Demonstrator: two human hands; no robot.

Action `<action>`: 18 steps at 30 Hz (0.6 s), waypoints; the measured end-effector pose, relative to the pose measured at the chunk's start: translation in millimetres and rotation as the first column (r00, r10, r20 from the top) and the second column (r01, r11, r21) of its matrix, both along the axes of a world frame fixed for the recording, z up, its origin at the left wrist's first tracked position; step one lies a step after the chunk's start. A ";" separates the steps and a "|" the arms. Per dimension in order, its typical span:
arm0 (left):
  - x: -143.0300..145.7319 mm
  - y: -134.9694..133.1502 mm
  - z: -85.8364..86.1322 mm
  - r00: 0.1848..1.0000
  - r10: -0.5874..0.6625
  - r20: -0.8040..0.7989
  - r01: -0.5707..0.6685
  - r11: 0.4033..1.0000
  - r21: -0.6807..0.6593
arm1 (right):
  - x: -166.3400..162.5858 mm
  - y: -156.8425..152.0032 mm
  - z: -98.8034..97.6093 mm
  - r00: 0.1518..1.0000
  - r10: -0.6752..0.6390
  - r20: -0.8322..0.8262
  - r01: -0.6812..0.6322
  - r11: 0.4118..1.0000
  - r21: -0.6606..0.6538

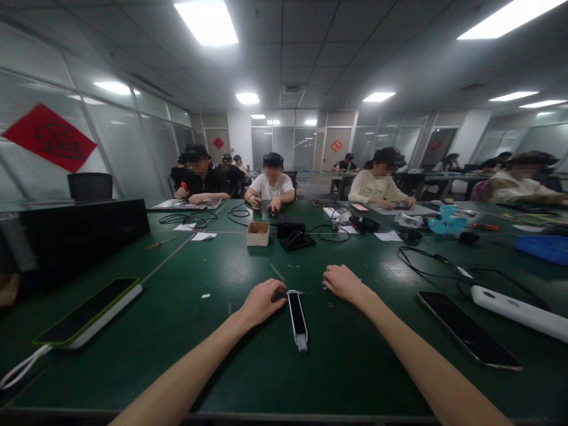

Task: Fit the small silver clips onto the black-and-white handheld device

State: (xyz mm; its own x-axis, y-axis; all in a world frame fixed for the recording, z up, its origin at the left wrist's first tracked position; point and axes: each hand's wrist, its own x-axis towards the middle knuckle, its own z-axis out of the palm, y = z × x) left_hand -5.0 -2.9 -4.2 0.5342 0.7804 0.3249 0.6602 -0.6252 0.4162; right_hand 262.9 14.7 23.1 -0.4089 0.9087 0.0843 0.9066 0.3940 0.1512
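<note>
A slim device (297,316) with a black face, white edges and a pale plug-like end lies on the green table, its far end beside my left hand. My left hand (262,303) rests low over the table, thumb and forefinger apart at that far end; whether they touch it is unclear. A thin, small metallic piece (300,293) crosses the device's top. To the right, my right hand (345,284) lies on the table with its fingers curled in. A tiny shiny spot shows under its fingertips, too small to name. Near it lies a small ring-shaped bit (330,305).
A phone on a white block (106,313) lies left; another phone (468,331) and a white power strip (523,310) lie right. Ahead are a small open box (258,235), a black stand (296,241), cables and a blue fan (447,221). Several people sit across the table.
</note>
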 end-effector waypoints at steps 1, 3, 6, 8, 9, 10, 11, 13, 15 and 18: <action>0.0 -0.3 0.4 1.000 0.001 -0.002 -0.001 1.000 -0.001 | -0.7 -1.0 0.8 1.000 -0.002 -0.003 0.002 1.000 -0.007; 0.1 -0.6 0.8 1.000 0.001 -0.005 -0.001 1.000 0.003 | -3.3 -2.8 3.0 0.999 -0.030 -0.018 0.029 0.999 -0.025; 0.1 -0.6 0.3 1.000 0.001 -0.007 -0.001 1.000 0.012 | -8.3 -3.8 5.7 0.995 -0.090 -0.052 0.088 0.995 -0.045; 0.0 -0.5 -0.2 1.000 -0.001 -0.008 0.001 1.000 0.009 | -10.4 -2.9 6.4 0.991 -0.117 -0.064 0.113 0.992 -0.052; 0.0 -0.4 -0.3 1.000 0.000 -0.008 0.000 1.000 0.006 | -10.7 -2.2 6.5 0.990 -0.126 -0.070 0.122 0.991 -0.058; -0.1 -0.5 -0.3 1.000 0.000 -0.008 0.000 1.000 0.003 | -10.6 -1.4 6.5 0.988 -0.135 -0.077 0.130 0.989 -0.066; -0.2 -0.5 -0.2 1.000 0.000 -0.007 0.000 1.000 -0.001 | -10.1 -0.8 6.4 0.986 -0.142 -0.085 0.136 0.988 -0.075; -0.4 -0.8 0.3 1.000 -0.001 -0.006 0.001 1.000 -0.009 | -8.1 -0.1 6.6 0.984 -0.147 -0.098 0.138 0.986 -0.091; -0.7 -1.1 1.1 1.000 -0.001 -0.005 0.001 1.000 -0.013 | -5.5 -0.5 7.1 0.985 -0.138 -0.105 0.128 0.987 -0.097; -0.9 -1.5 1.9 1.000 -0.004 -0.006 0.004 1.000 -0.012 | -1.6 -2.0 8.0 0.988 -0.101 -0.116 0.091 0.992 -0.089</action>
